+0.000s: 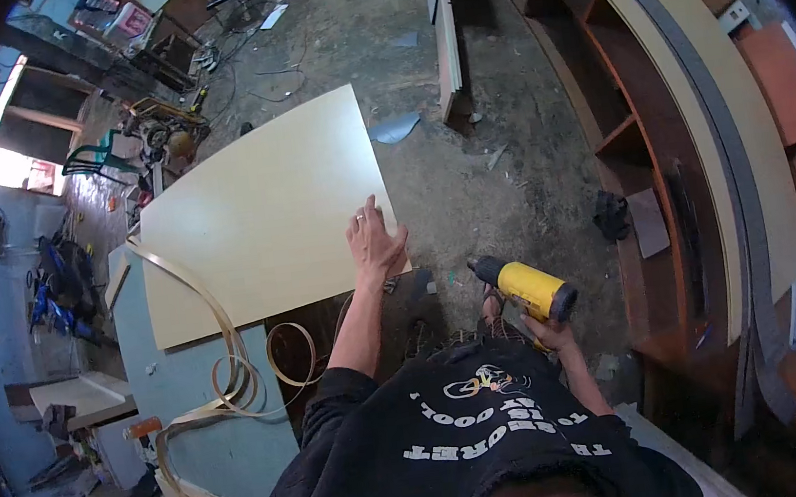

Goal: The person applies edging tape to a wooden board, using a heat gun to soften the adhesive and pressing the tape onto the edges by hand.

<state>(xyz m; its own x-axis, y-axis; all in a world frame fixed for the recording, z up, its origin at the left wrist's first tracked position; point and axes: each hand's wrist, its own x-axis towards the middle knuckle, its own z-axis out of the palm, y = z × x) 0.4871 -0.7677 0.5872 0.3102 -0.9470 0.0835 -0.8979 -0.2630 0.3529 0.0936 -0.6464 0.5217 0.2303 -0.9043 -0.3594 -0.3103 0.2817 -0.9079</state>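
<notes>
My left hand (377, 243) lies on the right edge of a large cream panel (256, 206), its fingers spread and a ring on one of them. A yellow-and-black heat gun (532, 289) is gripped in my right hand (552, 331), low on the right in front of my body. Its dark nozzle points up and left, apart from the panel. Most of the handle is hidden under the body of the tool. Beneath the panel is a pale blue-green board (143, 376). Loops of thin cream edge-banding strip (219, 318) curl over the panel's near left corner and the board.
A brown wooden cabinet frame (633, 114) with a long curved board (746, 111) stands on the right. Upright panels (448, 56) are ahead. A green chair (103, 156) and piled tools are far left. Scraps and cables lie on the concrete floor (508, 177).
</notes>
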